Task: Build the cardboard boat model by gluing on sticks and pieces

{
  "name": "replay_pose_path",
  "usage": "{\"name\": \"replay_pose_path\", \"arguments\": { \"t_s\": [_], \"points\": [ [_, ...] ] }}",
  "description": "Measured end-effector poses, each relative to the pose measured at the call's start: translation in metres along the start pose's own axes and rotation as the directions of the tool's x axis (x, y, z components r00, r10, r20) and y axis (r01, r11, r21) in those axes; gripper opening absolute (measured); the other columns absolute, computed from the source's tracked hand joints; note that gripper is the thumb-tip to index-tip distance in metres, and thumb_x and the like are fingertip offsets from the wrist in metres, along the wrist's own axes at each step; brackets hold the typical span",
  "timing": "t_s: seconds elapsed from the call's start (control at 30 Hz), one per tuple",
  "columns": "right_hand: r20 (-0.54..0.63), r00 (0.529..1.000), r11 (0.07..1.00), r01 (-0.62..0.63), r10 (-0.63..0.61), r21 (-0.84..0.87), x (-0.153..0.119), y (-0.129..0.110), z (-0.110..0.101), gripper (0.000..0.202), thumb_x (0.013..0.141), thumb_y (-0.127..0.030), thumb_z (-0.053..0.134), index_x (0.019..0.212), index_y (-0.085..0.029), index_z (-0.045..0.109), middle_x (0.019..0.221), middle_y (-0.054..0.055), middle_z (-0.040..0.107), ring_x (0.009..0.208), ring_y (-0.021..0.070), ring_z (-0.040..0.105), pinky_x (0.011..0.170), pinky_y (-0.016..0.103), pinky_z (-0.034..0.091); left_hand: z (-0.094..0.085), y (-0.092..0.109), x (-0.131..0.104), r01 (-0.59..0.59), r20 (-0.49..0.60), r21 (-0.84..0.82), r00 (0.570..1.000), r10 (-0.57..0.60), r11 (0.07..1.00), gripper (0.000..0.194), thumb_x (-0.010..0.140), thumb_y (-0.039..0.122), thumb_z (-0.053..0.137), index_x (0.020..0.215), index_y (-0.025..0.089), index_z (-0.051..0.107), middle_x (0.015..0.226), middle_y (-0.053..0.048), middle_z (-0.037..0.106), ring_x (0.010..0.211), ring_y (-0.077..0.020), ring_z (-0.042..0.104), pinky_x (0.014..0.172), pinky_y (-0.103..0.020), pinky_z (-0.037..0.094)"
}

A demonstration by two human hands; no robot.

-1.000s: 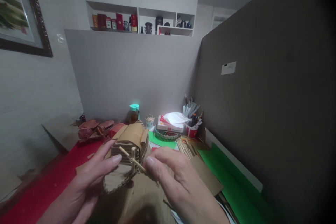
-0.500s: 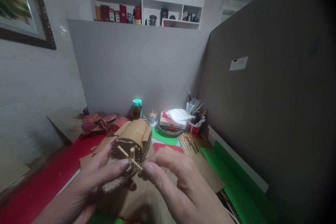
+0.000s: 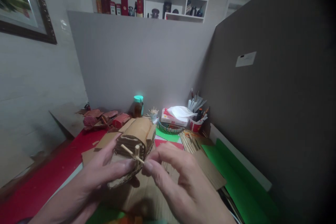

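Since the earlier frame the cardboard model [image 3: 132,147] has shifted slightly rightward between the hands. Beyond them, the cluttered tabletop [image 3: 49,182] meets grey partitions [image 3: 141,59]. The left hand [image 3: 97,175] cradles the model, thumb alongside; the right hand [image 3: 178,178] pinches its thin wooden stick [image 3: 132,154].

I see my left hand [image 3: 105,175] reaching forward from the lower left, palm turned inward, fingers curled with the thumb extended toward the middle. My right hand [image 3: 181,185] comes in from the lower right, back facing up, forefinger and thumb pinched together at the tips.
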State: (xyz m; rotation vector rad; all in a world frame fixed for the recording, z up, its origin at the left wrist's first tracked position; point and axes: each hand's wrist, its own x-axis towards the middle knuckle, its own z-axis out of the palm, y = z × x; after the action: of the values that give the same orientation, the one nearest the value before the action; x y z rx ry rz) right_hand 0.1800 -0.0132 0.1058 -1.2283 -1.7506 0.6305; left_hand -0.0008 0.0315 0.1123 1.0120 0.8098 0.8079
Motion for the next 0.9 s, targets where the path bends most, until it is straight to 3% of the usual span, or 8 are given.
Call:
{"name": "replay_pose_path", "arguments": {
  "t_s": [0.23, 0.4, 0.57, 0.9],
  "points": [
    [-0.065, 0.998, 1.0, -0.022, 0.022, 0.005, 0.0, 0.001, 0.005, 0.017, 0.095, -0.029, 0.056, 0.079, -0.023, 0.061, 0.087, -0.002, 0.066, 0.09, 0.0178, 0.058, 0.077, 0.031, 0.04, -0.001, -0.002, 0.003, -0.043, 0.028, -0.01, 0.999, 0.043, 0.999, 0.068, 0.077, 0.032, 0.079, 0.14, 0.033, 0.051, 0.129, -0.004, 0.072, 0.117, -0.0262, 0.067, 0.075, -0.025, 0.054],
    [-0.147, 0.988, 0.999, -0.037, 0.042, 0.033, -0.001, -0.001, 0.01, 0.016, 0.092, -0.026, 0.057, 0.077, -0.023, 0.061, 0.086, -0.001, 0.064, 0.089, 0.0183, 0.057, 0.079, 0.032, 0.04, 0.0, -0.002, 0.003, -0.044, -0.009, -0.022, 0.999, 0.044, 0.999, 0.073, 0.075, 0.027, 0.081, 0.14, 0.035, 0.051, 0.131, -0.003, 0.071, 0.118, -0.0282, 0.067, 0.075, -0.027, 0.055],
    [-0.197, 0.98, 0.997, 0.034, -0.019, 0.074, -0.001, 0.0, 0.014, 0.015, 0.092, -0.022, 0.056, 0.077, -0.022, 0.058, 0.085, -0.002, 0.063, 0.086, 0.017, 0.056, 0.075, 0.031, 0.038, 0.0, -0.003, 0.003, -0.063, 0.01, -0.036, 0.998, 0.063, 0.997, 0.073, 0.075, 0.03, 0.082, 0.141, 0.035, 0.051, 0.132, -0.004, 0.071, 0.122, -0.0288, 0.064, 0.073, -0.026, 0.055],
    [-0.261, 0.96, 0.994, 0.11, -0.102, 0.016, 0.0, 0.003, 0.019, 0.016, 0.094, -0.022, 0.054, 0.079, -0.022, 0.058, 0.083, 0.0, 0.063, 0.083, 0.0184, 0.057, 0.087, 0.037, 0.04, -0.003, -0.003, 0.004, -0.052, -0.001, 0.01, 0.999, 0.052, 0.999, 0.069, 0.074, 0.033, 0.082, 0.137, 0.032, 0.053, 0.126, -0.004, 0.074, 0.112, -0.026, 0.069, 0.076, -0.028, 0.056]
  ]
}}
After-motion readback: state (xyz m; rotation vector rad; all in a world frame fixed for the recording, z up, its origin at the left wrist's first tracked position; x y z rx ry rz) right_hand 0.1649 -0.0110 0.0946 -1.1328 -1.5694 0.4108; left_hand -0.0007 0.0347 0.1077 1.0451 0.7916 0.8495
